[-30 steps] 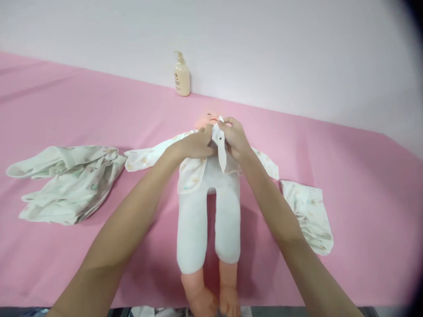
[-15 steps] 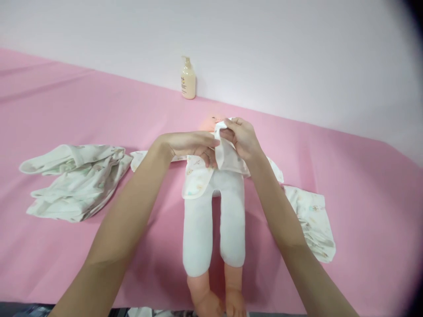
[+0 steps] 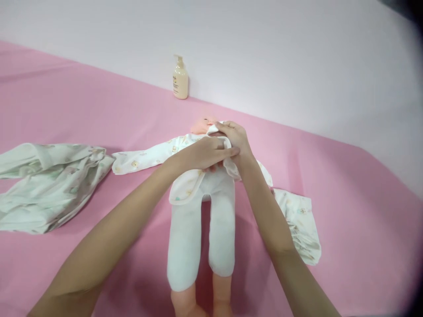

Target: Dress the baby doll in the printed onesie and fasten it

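A baby doll (image 3: 185, 246) lies on its back with its feet toward me, its head mostly hidden behind my hands. It wears a white printed baby shirt (image 3: 148, 158), with sleeves spread to both sides and the front flaps parted above the white legs. My right hand (image 3: 236, 138) is closed on the shirt's edge near the doll's neck. Across the chest lies my left hand (image 3: 208, 153), its fingers partly hidden behind the lifted front flap and its thumb reaching to my right hand. The flap's edge is curled between the two hands.
Crumpled printed baby clothes (image 3: 62, 189) lie at the left, by the sleeve's end. A folded printed cloth (image 3: 300, 224) is at the right, beside my forearm. A cream pump bottle (image 3: 180, 79) stands at the back against the white wall (image 3: 280, 53). Pink cloth (image 3: 350, 229) covers the table.
My left hand has moved right across the chest and up against my right hand. The lifted flap is now bunched between them. The whole view has shifted slightly, with things appearing further left.
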Tool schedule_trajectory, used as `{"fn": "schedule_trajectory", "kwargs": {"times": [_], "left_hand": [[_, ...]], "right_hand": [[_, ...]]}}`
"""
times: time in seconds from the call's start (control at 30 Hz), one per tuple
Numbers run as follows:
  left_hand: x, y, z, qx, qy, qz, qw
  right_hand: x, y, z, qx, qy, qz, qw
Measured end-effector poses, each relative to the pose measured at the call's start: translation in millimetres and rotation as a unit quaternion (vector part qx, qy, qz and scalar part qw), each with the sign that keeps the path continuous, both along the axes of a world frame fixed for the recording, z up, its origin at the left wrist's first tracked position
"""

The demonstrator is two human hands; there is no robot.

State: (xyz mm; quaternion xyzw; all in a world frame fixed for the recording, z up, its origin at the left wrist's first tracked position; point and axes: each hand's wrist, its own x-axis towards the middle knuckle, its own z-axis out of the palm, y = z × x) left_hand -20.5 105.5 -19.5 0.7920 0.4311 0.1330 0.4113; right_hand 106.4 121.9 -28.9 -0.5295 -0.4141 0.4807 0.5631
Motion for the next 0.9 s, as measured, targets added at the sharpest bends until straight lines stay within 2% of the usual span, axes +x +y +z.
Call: {"fn": "schedule_trajectory", "kwargs": {"times": [0.13, 0.23, 0.3, 0.4, 0.53, 0.67, 0.7, 0.77, 0.83, 0.9], "left_hand": [[-7, 9, -1.1, 0.007, -0.016, -0.008, 1.0], [-20, 7, 12.0, -0.015, -0.024, -0.073, 0.997], [-30, 2, 22.9, -0.02, 0.012, -0.127, 0.992], [-42, -4, 34.3, -0.024, 0.099, -0.148, 0.984], [-51, 1, 35.2, -0.059, 0.16, -0.167, 0.971], [-56, 17, 27.9, -0.086, 0.108, -0.201, 0.97], [-56, 21, 25.6, -0.084, 0.084, -0.184, 0.976], [-53, 25, 20.3, -0.048, 0.058, -0.103, 0.992], [-45, 26, 13.8, 0.043, 0.08, -0.005, 0.996], [-33, 23, 6.5, 0.149, 0.132, 0.045, 0.979]], "right_hand": [[7, 5, -2, 0.024, -0.013, -0.003, 1.0], [12, 8, -3, 0.028, -0.038, -0.007, 0.999], [13, 9, -5, 0.029, -0.057, -0.008, 0.998], [12, 10, -11, 0.012, -0.106, 0.025, 0.994], [11, 12, -22, -0.004, -0.186, 0.071, 0.98], [13, 14, -25, 0.055, -0.317, 0.045, 0.946], [14, 14, -24, 0.072, -0.346, 0.048, 0.934], [14, 12, -21, 0.095, -0.373, 0.074, 0.92], [13, 9, -18, 0.11, -0.364, 0.102, 0.919], [14, 8, -19, 0.117, -0.334, 0.107, 0.929]]}}
